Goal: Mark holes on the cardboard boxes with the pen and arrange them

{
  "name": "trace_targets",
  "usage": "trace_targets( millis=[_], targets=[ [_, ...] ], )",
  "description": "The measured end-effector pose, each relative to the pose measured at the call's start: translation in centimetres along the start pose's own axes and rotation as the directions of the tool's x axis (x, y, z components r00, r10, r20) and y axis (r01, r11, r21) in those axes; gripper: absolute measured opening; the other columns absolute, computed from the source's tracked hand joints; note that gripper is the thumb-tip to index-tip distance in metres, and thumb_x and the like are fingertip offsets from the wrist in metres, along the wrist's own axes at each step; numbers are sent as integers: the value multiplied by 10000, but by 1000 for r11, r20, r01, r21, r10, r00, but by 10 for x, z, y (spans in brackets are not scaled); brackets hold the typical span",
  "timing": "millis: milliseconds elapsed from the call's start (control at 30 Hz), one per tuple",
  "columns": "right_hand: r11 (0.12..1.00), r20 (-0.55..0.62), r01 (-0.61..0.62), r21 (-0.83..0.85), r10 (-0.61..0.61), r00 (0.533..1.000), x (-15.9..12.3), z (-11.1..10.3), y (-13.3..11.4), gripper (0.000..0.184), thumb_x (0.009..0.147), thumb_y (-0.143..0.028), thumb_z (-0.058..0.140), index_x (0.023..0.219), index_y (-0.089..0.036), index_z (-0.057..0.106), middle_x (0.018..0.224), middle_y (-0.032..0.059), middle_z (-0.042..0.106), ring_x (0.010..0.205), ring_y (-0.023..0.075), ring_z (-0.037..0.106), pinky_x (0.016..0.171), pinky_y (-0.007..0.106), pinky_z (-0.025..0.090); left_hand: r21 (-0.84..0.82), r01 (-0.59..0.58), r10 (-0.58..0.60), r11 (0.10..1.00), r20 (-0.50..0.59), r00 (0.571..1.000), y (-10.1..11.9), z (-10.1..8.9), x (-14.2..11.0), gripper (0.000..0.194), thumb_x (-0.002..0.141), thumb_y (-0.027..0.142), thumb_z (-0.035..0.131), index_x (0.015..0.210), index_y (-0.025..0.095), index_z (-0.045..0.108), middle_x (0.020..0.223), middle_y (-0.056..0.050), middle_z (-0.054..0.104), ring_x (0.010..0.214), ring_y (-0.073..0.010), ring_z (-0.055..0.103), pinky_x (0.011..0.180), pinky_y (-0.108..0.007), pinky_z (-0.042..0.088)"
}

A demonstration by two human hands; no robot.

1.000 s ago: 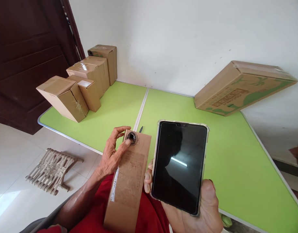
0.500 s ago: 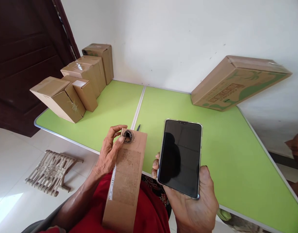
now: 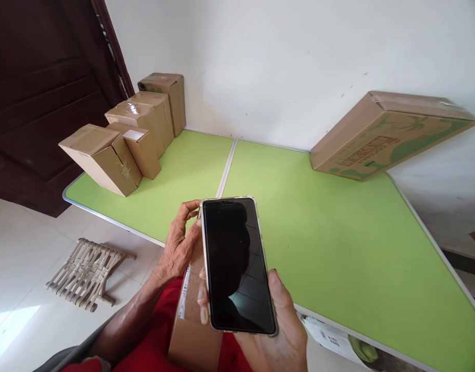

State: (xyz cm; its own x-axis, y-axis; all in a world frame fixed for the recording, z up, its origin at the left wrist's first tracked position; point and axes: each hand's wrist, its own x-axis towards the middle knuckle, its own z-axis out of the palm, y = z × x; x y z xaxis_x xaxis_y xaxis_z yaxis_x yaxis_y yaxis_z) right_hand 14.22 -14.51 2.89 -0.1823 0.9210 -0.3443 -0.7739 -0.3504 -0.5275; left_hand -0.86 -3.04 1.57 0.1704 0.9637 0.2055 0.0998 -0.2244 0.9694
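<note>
I see right hand (image 3: 276, 330) cupping the smartphone (image 3: 237, 266) over the cardboard box (image 3: 191, 325) | left hand (image 3: 179, 248) curled on the box's far end, near the green table (image 3: 338, 243) edge | risk: loose cradle, phone may slip.

Head-worn view, down over table (image 3: 338, 248)

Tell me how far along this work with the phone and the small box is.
Done: taped boxes stand in a group at the green table's far left corner. In hand: the left hand grips a small box on the lap; the right hand holds a phone, screen dark, over it. Left: that box is not on the table.
</note>
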Motion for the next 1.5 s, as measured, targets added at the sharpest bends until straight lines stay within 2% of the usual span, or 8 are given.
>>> trace_targets(
  millis=[167,300,433,800,967,1167,1333,1500],
  targets=[
    [991,-140,136,11,-133,981,-1,-9,-21,628,921,-782,647,1147,-242,875,1061,151,847,844,323,792,707,453,667,-80,69,-69,994,2,998,-6,-3,0,446,1073,588,566,1359,254,639,1391,-99,690,1268,-315,630,1094,-442,448],
    [955,-336,290,-60,-293,895,7,-32,-35,537,863,-720,762,1115,-259,872,1054,134,856,833,303,816,709,424,688,-114,75,-74,991,12,997,-9,-3,0,461,1074,584,564,1372,239,626,1406,-117,680,1311,-332,614,1109,-454,443],
    [950,-450,275,-145,-311,837,21,-61,-37,510,844,-667,812,1123,-241,847,1034,138,854,843,309,824,692,413,688,-114,64,-62,991,19,998,-10,-2,0,449,1082,569,558,1376,236,623,1404,-122,676,1327,-333,601,1138,-469,421],
    [947,-464,237,-218,-315,828,57,-103,-45,556,861,-603,824,1213,-175,778,1068,124,857,876,312,839,722,393,697,-74,113,-113,991,3,994,-5,-2,-1,472,1062,607,572,1369,254,636,1385,-108,682,1307,-338,604,1099,-460,429],
    [948,-485,220,-229,-307,819,66,-107,-48,492,882,-582,814,1185,-198,763,1036,95,861,875,310,840,823,457,701,-82,96,-96,992,11,995,-6,-2,0,460,1064,589,578,1368,249,638,1383,-106,684,1306,-335,611,1104,-455,437],
    [950,-480,219,-223,-303,823,75,-109,-50,473,858,-568,822,1149,-200,757,1027,88,863,879,321,839,838,481,699,-65,90,-90,994,7,996,-8,-2,0,449,1073,575,570,1371,244,628,1406,-108,668,1306,-325,608,1101,-445,436],
    [904,-518,180,-389,-376,768,75,-117,-54,534,789,-641,852,1093,-207,781,1050,68,839,888,309,802,797,468,691,-85,81,-80,993,13,997,-9,-3,-1,443,1079,565,566,1374,240,621,1398,-110,670,1301,-317,606,1099,-442,438],
    [862,-511,168,-477,-428,745,61,-123,-59,510,662,-644,933,928,-239,775,1091,57,805,1084,306,718,774,382,660,-93,83,-83,992,4,997,-9,-5,0,443,1074,565,574,1366,237,627,1383,-111,677,1290,-319,613,1095,-444,445]
  ],
)
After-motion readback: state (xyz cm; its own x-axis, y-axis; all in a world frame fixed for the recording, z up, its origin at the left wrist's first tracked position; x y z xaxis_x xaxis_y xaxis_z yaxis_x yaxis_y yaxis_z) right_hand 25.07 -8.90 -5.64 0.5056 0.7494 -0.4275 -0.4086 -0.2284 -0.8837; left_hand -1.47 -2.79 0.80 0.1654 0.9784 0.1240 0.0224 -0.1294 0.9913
